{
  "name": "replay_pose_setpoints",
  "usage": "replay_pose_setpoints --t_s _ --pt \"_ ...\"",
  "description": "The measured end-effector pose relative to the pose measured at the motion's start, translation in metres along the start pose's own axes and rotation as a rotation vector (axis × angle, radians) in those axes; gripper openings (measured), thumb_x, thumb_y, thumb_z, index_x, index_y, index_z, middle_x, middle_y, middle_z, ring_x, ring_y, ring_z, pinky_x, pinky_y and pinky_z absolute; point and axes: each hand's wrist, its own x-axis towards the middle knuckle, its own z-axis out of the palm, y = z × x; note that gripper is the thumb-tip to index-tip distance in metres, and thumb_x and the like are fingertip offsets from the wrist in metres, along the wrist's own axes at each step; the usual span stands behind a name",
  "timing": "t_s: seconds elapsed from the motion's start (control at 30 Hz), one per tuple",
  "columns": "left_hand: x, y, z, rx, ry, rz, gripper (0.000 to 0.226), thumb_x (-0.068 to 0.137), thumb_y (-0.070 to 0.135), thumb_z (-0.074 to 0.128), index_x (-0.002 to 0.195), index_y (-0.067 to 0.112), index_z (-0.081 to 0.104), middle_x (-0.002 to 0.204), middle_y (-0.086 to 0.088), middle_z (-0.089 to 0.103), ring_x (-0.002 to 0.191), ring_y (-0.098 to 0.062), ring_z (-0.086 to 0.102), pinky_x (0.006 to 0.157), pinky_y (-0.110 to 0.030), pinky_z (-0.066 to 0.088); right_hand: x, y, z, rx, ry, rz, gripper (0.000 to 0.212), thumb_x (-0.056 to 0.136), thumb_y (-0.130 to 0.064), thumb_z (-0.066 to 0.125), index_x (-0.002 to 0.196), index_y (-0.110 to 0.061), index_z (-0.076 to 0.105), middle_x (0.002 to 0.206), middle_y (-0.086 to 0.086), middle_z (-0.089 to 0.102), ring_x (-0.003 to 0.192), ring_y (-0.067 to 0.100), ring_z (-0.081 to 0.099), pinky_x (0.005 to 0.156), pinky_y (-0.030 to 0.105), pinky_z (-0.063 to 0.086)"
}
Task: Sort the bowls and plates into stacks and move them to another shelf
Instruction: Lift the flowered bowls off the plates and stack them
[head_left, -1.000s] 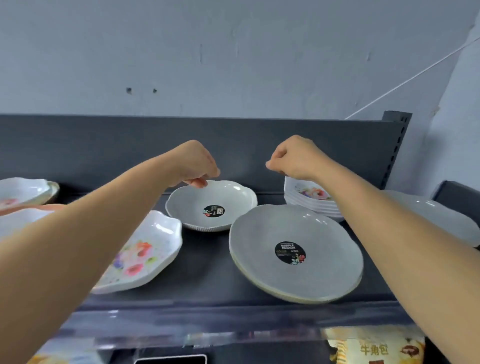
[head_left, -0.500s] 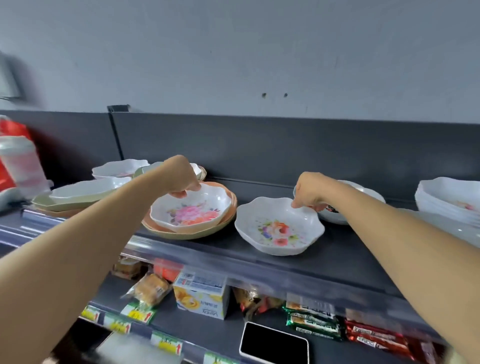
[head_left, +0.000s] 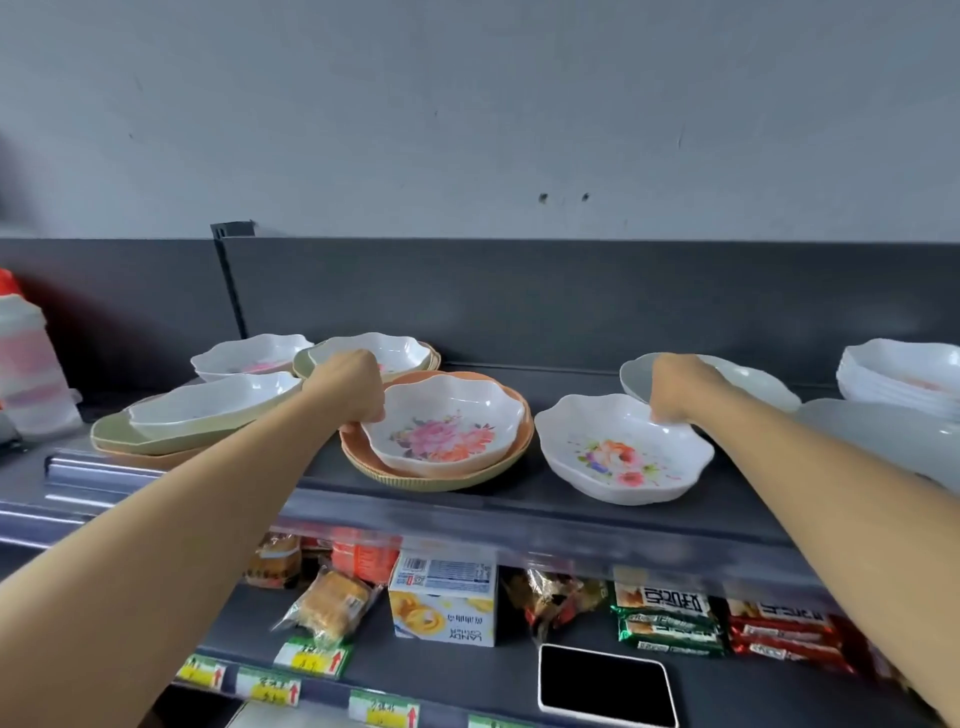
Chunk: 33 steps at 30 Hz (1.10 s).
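My left hand (head_left: 353, 387) is closed on the left rim of a white scalloped bowl with pink flowers (head_left: 449, 428). That bowl sits inside an orange plate stacked on a yellowish one (head_left: 441, 480). My right hand (head_left: 680, 387) pinches the far rim of a second white floral bowl (head_left: 618, 452), which rests directly on the dark top shelf (head_left: 519, 499). Behind my right hand lies a grey bowl (head_left: 758, 382). A stack of white bowls (head_left: 904, 379) and grey plates (head_left: 883, 436) stand at the right.
At the left a white bowl (head_left: 208, 402) sits on green and orange plates (head_left: 150, 444), with two more white bowls (head_left: 249, 353) behind. A plastic jar (head_left: 31, 364) stands far left. The lower shelf holds snack packets, a box (head_left: 441, 603) and a phone (head_left: 605, 686).
The view swung left from the grey plates to the floral bowls. Both hands came down from the air onto the rims of the two floral bowls.
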Motion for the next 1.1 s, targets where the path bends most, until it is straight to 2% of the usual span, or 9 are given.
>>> replay_pose_setpoints --t_s 0.23,0.33,0.47,0.57,0.67,0.83,0.9,0.97,1.1 --pt "0.016 0.015 0.005 -0.075 -0.066 0.062 0.031 0.083 0.018 0.056 0.053 0.011 0.05 0.034 0.002 0.05 0.041 -0.016 0.046 0.047 -0.02 0.037 -0.017 0.021 -0.003 -0.011 -0.077 0.161 0.028 0.084 -0.006 0.055 0.063 -0.01 0.036 0.066 0.003 0.042 0.053 0.017 0.041 0.044 0.025 0.03" --pt "0.023 0.008 -0.004 -0.218 -0.052 0.057 0.022 0.08 0.015 0.055 0.059 0.01 0.055 0.035 -0.002 0.054 0.045 -0.023 0.054 0.06 -0.022 0.044 -0.014 0.023 -0.013 0.025 -0.053 0.151 0.033 0.088 -0.009 0.05 0.062 -0.01 0.03 0.066 0.003 0.04 0.053 0.016 0.039 0.045 0.024 0.029" --pt "0.03 0.013 -0.023 -0.404 0.034 0.072 0.02 0.079 0.008 0.056 0.06 0.006 0.055 0.051 -0.01 0.058 0.045 -0.024 0.049 0.051 -0.02 0.039 -0.015 0.029 -0.022 0.078 0.003 0.15 0.032 0.087 -0.005 0.047 0.061 -0.011 0.028 0.064 0.004 0.034 0.051 0.016 0.035 0.044 0.025 0.027" --pt "0.028 0.008 -0.03 -0.512 0.077 0.061 0.018 0.08 0.004 0.057 0.062 0.003 0.06 0.048 -0.01 0.063 0.047 -0.022 0.06 0.05 -0.017 0.047 -0.016 0.023 -0.029 0.168 0.039 0.157 0.027 0.087 -0.002 0.047 0.063 -0.009 0.036 0.065 0.004 0.04 0.052 0.016 0.037 0.044 0.025 0.029" --pt "0.026 0.012 -0.035 -0.623 0.088 0.069 0.013 0.08 0.001 0.057 0.08 -0.001 0.07 0.072 -0.021 0.074 0.078 -0.037 0.073 0.08 -0.043 0.059 -0.016 0.024 -0.039 0.246 0.102 0.174 0.027 0.087 0.001 0.044 0.062 -0.008 0.037 0.064 0.004 0.039 0.051 0.017 0.035 0.044 0.025 0.027" --pt "0.02 0.049 -0.041 -0.734 0.066 0.113 0.011 0.081 0.001 0.057 0.084 -0.001 0.067 0.041 -0.005 0.064 0.062 -0.03 0.069 0.086 -0.049 0.056 -0.018 0.058 -0.057 0.325 0.249 0.31 0.027 0.086 0.003 0.043 0.061 -0.007 0.038 0.065 0.005 0.042 0.057 0.021 0.04 0.047 0.027 0.03" --pt "0.015 0.078 -0.044 -0.802 0.04 0.153 0.013 0.081 0.0 0.058 0.089 -0.004 0.068 0.049 -0.009 0.069 0.063 -0.029 0.073 0.087 -0.05 0.056 -0.018 0.085 -0.063 0.351 0.302 0.39 0.027 0.087 0.004 0.045 0.062 -0.006 0.04 0.07 0.007 0.047 0.068 0.026 0.049 0.057 0.03 0.038" --pt "0.011 0.108 -0.045 -0.868 0.002 0.188 0.015 0.082 -0.001 0.059 0.093 -0.005 0.068 0.049 -0.007 0.068 0.048 -0.02 0.07 0.084 -0.048 0.057 -0.018 0.113 -0.069 0.393 0.367 0.454 0.024 0.087 0.004 0.048 0.065 -0.004 0.043 0.085 0.011 0.055 0.084 0.032 0.056 0.067 0.029 0.041" --pt "0.002 0.172 -0.044 -0.938 -0.058 0.29 0.02 0.082 -0.002 0.057 0.099 -0.009 0.067 0.078 -0.02 0.072 0.057 -0.024 0.072 0.078 -0.045 0.059 -0.016 0.171 -0.081 0.452 0.497 0.588 0.009 0.088 0.006 0.051 0.09 -0.001 0.057 0.108 0.018 0.065 0.096 0.032 0.063 0.061 0.029 0.043"
